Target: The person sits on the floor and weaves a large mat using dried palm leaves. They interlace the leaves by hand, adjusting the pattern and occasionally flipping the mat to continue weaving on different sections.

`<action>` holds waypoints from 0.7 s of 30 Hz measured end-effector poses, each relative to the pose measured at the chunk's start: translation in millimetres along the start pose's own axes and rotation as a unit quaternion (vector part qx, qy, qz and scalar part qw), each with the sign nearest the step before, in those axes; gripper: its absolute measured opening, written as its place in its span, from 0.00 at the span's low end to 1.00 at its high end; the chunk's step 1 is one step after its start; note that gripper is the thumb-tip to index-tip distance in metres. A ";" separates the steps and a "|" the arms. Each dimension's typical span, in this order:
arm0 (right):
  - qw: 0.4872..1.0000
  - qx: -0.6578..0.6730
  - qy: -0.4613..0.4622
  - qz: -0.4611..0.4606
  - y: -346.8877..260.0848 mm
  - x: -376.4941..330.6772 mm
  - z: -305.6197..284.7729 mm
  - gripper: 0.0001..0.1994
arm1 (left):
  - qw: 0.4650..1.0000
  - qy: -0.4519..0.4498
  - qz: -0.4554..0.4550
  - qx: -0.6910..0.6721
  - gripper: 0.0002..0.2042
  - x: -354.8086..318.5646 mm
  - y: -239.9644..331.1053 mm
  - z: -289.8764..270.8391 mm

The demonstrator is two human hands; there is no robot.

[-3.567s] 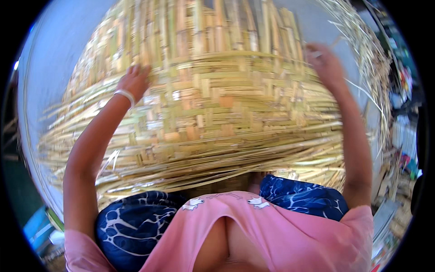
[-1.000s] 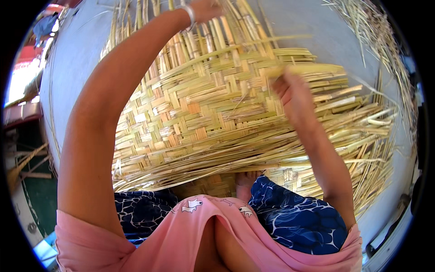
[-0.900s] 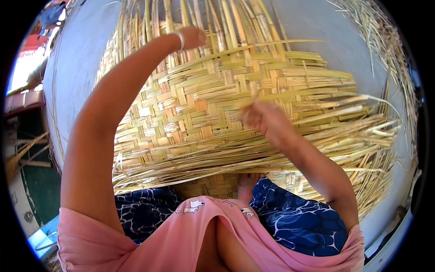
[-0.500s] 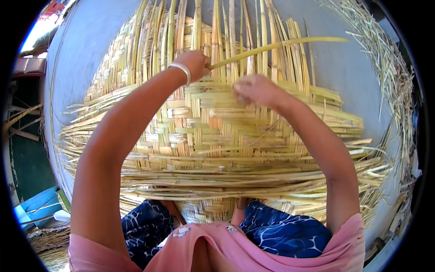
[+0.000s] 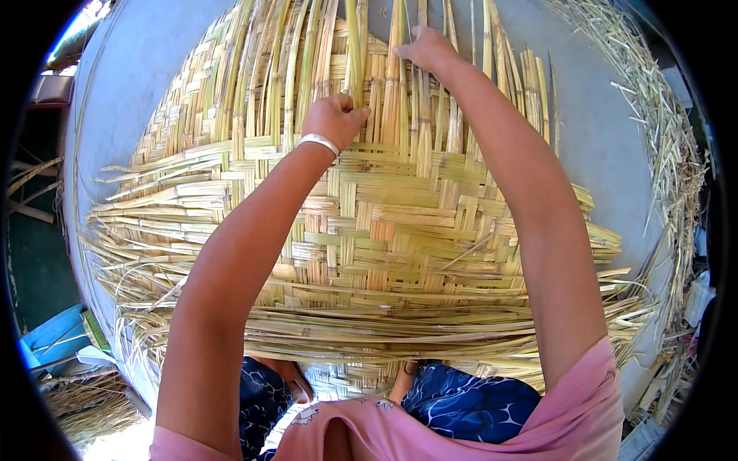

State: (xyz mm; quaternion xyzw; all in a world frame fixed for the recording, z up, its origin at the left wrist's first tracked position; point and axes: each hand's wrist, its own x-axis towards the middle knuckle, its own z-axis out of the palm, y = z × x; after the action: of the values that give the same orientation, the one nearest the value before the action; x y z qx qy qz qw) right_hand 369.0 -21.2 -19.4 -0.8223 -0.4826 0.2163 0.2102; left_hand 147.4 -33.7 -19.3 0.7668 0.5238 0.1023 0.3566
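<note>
I see a smooth grey floor [image 5: 119,100] spreading behind everything, widest at the upper left and right of the frame. On it, across the centre, lies the big curved-looking mat of flat yellow-green woven cane [image 5: 388,207], tightly plaited in its middle. A band of long straw-coloured loose strips [image 5: 384,332] crosses the lower centre, and a fan of unwoven upright cane strips [image 5: 300,61] fills the top. Down the right edge I have a heap of pale shredded straw [image 5: 665,131]. The pink cloth shirt [image 5: 553,430] and the dark-blue trousers with white wavy lines [image 5: 469,411] sit at the bottom. Near the upper centre, the left hand [image 5: 332,121] is curled around the lower part of a broad green cane strip [image 5: 353,46]. The right hand [image 5: 430,52], higher and further right, reaches its fingertips among the uprights; I can't make out whether they pinch one. The smallest thing I pick out is the thin white bracelet [image 5: 320,142] on the left wrist.
</note>
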 end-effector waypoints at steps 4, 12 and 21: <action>0.988 0.150 0.023 0.010 21.2 24.6 19.6 0.27 | 0.996 -0.001 -0.019 -0.086 0.14 5.4 -8.0 12.4; 0.817 0.542 -0.195 0.035 2.9 -17.9 -27.3 0.12 | 0.994 -0.082 0.004 -0.077 0.14 8.4 -14.3 4.7; 0.838 0.522 -0.157 -0.004 22.6 -72.8 -30.0 0.22 | 0.967 -0.250 0.044 0.021 0.20 18.5 -1.4 -7.0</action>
State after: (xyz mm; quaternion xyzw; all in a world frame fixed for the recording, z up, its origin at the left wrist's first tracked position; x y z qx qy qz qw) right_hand 369.6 -99.8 3.7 -0.5436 -0.3284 0.5613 0.5307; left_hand 150.6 -14.1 -19.2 0.7976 0.3859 -0.0878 0.4552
